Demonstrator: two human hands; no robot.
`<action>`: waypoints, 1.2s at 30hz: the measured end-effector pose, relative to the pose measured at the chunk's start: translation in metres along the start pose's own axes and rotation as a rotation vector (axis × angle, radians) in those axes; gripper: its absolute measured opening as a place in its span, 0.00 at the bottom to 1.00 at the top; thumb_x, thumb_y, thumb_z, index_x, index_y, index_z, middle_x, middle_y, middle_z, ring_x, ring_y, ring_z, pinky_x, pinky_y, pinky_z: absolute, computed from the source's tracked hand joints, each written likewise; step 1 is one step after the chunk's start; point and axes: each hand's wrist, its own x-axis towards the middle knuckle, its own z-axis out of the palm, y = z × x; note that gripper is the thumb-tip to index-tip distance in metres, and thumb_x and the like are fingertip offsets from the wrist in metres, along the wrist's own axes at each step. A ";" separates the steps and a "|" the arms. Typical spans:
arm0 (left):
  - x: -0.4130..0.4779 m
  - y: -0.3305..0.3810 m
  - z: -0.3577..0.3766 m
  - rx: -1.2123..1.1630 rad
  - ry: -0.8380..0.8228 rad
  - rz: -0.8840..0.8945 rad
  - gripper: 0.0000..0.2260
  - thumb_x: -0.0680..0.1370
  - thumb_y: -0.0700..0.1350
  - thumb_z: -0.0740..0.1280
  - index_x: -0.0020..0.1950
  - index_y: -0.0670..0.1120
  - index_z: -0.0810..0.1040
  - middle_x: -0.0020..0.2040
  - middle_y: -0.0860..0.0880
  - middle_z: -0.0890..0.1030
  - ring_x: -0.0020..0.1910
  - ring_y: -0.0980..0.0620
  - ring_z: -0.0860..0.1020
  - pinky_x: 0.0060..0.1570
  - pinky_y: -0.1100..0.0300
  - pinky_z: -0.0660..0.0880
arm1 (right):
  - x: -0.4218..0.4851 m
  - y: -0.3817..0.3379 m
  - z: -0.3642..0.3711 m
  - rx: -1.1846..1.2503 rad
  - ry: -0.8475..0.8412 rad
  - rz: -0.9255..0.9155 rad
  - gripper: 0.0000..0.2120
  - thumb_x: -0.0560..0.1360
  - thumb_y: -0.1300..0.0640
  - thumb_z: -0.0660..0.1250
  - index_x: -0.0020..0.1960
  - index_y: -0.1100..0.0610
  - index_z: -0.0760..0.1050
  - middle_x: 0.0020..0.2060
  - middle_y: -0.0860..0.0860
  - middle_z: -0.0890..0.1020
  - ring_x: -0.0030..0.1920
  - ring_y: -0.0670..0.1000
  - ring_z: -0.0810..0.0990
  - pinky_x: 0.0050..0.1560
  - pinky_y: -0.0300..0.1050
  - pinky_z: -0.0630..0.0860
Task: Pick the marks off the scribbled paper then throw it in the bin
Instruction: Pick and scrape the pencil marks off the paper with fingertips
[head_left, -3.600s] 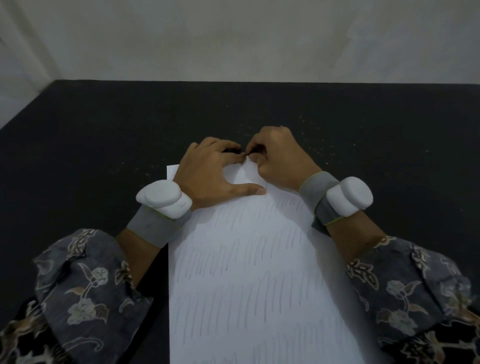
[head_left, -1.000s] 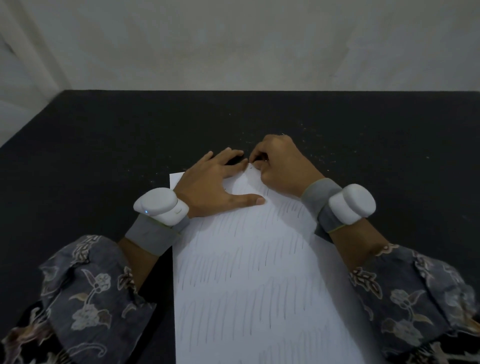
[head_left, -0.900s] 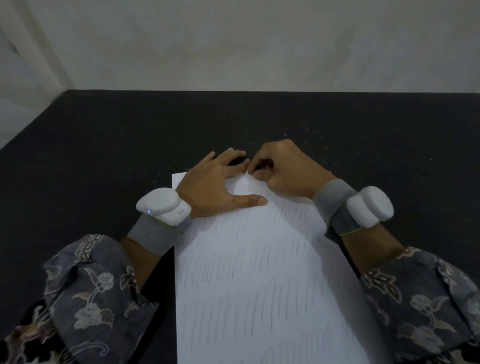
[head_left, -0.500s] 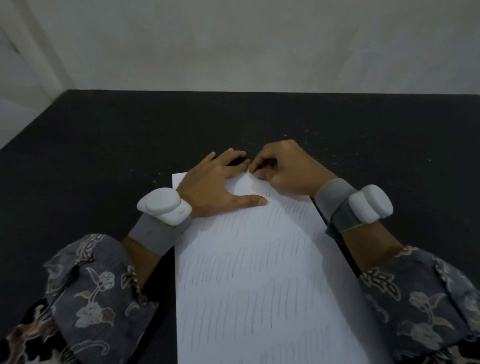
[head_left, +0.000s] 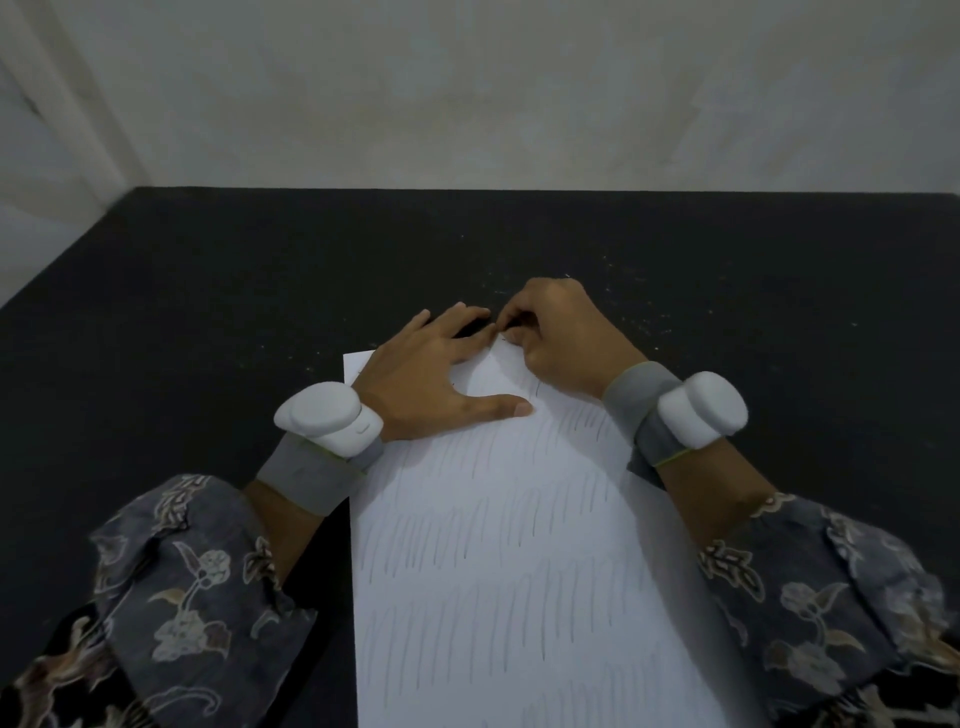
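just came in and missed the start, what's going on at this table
A person is working at the far end of a scribbled paper lying flat on a black table. The left hand lies spread flat on the sheet, holding it down. The right hand is curled at the top edge, fingertips bunched as if picking at something; what they pinch is too small to tell. Rows of pencil strokes cover most of the sheet, and no bin is in view.

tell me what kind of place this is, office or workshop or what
Hard to say; it looks like a plain indoor desk set against a bare wall, perhaps a recording setup. A dark tabletop holds one sheet of scribbled paper, and both wrists wear white strapped devices.
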 end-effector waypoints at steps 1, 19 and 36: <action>0.000 0.001 0.000 0.002 0.003 0.005 0.49 0.62 0.78 0.51 0.77 0.54 0.59 0.77 0.57 0.58 0.76 0.55 0.54 0.73 0.59 0.42 | 0.001 -0.001 0.002 -0.022 0.018 -0.003 0.09 0.77 0.63 0.64 0.55 0.59 0.79 0.52 0.52 0.77 0.50 0.49 0.77 0.54 0.40 0.76; 0.001 0.001 0.000 0.073 -0.004 0.002 0.53 0.61 0.79 0.48 0.77 0.46 0.59 0.78 0.56 0.56 0.77 0.57 0.52 0.74 0.58 0.42 | -0.003 0.007 -0.011 0.050 -0.112 0.012 0.07 0.76 0.62 0.67 0.52 0.56 0.80 0.46 0.47 0.78 0.42 0.43 0.76 0.43 0.31 0.72; 0.000 0.000 0.001 0.076 0.002 0.000 0.54 0.61 0.79 0.48 0.78 0.46 0.58 0.78 0.55 0.55 0.77 0.57 0.51 0.73 0.59 0.41 | -0.002 0.001 -0.006 0.008 -0.067 0.001 0.08 0.77 0.61 0.66 0.54 0.59 0.80 0.46 0.48 0.78 0.41 0.43 0.75 0.39 0.28 0.69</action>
